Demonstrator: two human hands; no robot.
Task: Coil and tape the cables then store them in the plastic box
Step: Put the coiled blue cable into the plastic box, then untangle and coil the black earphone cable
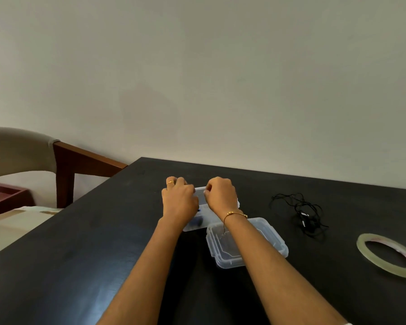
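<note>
Head view shows your left hand (179, 199) and right hand (220, 193) curled on the far rim of the box (203, 222), lid (263, 240) just beside. Steady the box; the loose cable (301, 213) and tape (388, 258) lie well apart, right.

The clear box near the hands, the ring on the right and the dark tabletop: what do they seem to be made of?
The clear rectangular box and its clear lid look like thin glossy plastic: the dark table shows through them. The pale ring of tape seems translucent plastic film, wound flat, faintly greenish. The black table looks like painted or laminated wood with a satin sheen; which one I cannot tell.
</note>
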